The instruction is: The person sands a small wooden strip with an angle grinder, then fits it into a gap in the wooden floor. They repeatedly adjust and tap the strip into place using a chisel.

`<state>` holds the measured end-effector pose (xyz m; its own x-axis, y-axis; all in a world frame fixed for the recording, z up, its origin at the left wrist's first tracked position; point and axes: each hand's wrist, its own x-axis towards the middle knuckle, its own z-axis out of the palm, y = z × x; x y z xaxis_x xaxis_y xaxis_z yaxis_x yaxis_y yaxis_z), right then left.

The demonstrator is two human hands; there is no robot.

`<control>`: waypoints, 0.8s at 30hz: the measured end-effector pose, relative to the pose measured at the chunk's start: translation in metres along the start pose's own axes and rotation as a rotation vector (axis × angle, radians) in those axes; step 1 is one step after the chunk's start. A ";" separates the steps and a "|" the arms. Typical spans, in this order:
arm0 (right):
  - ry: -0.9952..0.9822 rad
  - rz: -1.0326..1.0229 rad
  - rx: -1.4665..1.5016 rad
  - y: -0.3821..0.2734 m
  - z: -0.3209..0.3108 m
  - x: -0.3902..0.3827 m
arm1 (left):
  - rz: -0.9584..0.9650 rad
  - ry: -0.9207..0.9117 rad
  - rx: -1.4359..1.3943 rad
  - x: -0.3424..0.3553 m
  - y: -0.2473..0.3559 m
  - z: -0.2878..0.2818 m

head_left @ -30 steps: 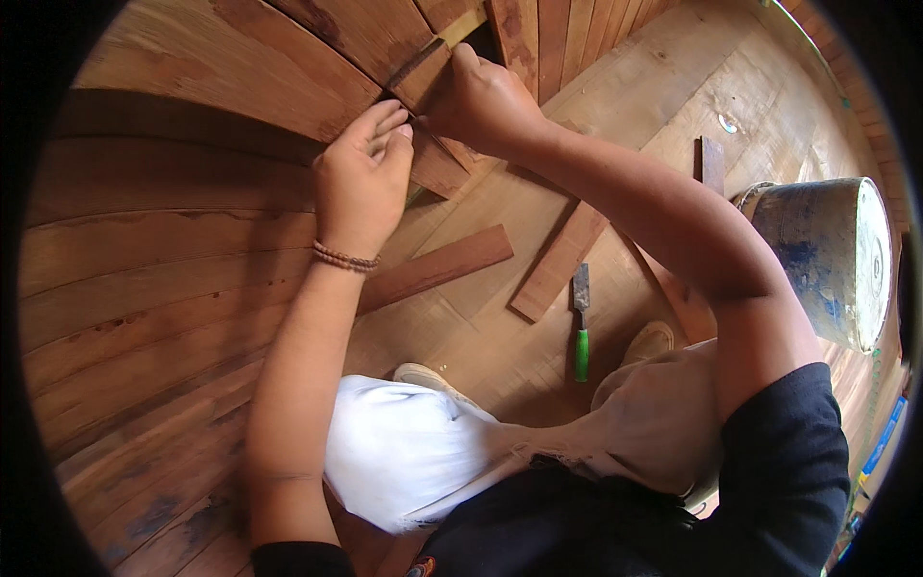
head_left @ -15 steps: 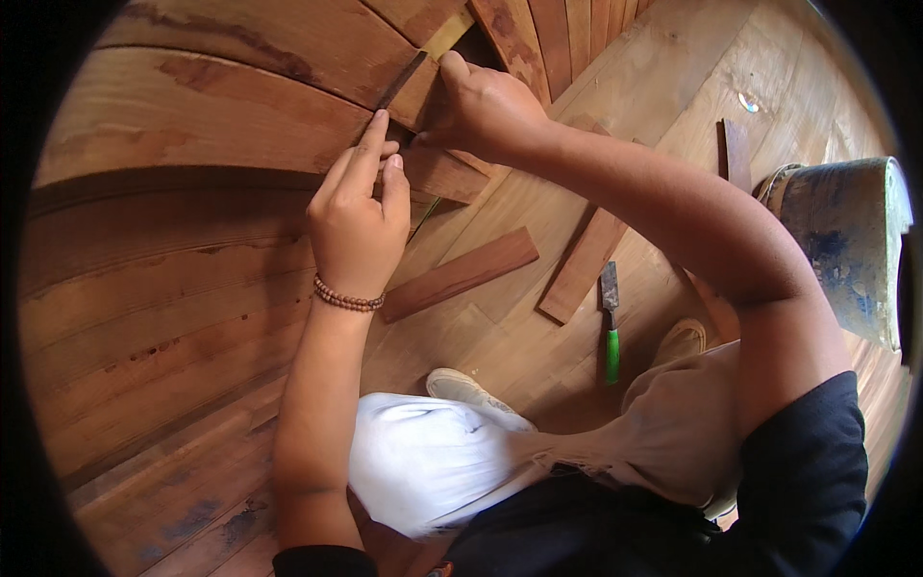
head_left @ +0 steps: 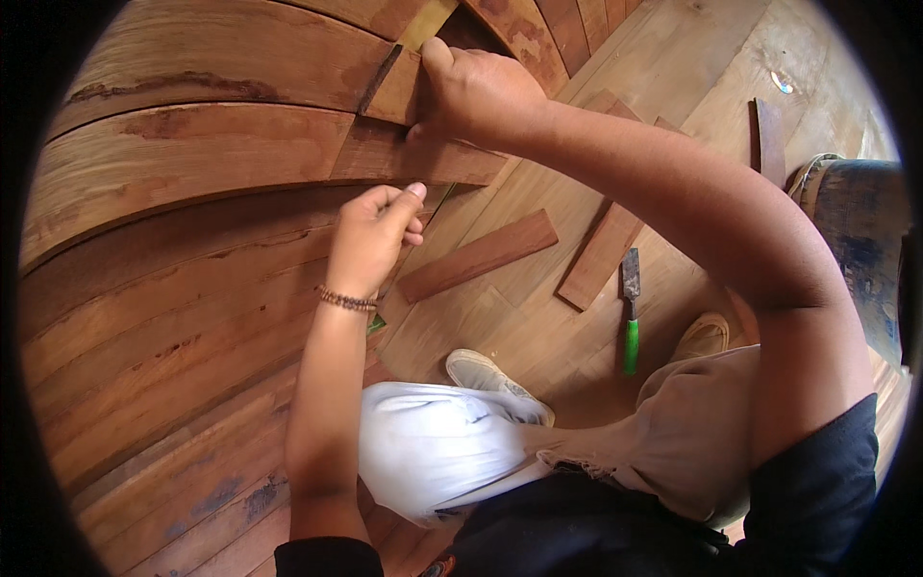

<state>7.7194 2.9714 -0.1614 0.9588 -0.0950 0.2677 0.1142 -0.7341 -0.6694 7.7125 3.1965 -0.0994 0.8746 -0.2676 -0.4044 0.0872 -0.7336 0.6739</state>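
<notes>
Short reddish-brown wooden block seemingly being fitted at right end of brown plank row; right hand against block, grip hidden; left hand curled, pinch unclear; steady alignment needed next.

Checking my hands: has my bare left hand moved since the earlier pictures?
Yes: your left hand moved down the view, below the curved brown wooden plank.

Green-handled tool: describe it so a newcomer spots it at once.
On the wooden floor, find the person's right shoe. Just left of it lies a slim hand tool, its flat dark blade pointing away from the person. Its bright green handle sets it apart from the plain reddish-brown wood strips nearby.
</notes>
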 end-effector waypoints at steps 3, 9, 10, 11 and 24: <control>-0.017 -0.006 0.034 0.001 -0.001 -0.001 | -0.105 -0.014 0.104 0.013 -0.020 -0.007; 0.035 -0.027 -0.002 0.005 0.004 -0.005 | 0.108 0.197 0.057 0.022 -0.026 -0.021; 0.062 -0.036 -0.002 0.007 0.005 -0.005 | 0.173 0.240 0.045 0.022 -0.024 -0.019; 0.089 -0.047 -0.009 0.008 0.005 -0.006 | 0.095 0.264 0.068 0.024 -0.021 -0.018; -0.105 -0.082 -0.195 0.027 0.014 -0.003 | 0.751 0.067 0.038 0.016 0.034 0.049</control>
<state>7.7230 2.9616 -0.1901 0.9714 0.0337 0.2351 0.1504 -0.8532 -0.4995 7.7061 3.1363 -0.1130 0.7198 -0.6665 0.1942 -0.5589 -0.3906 0.7314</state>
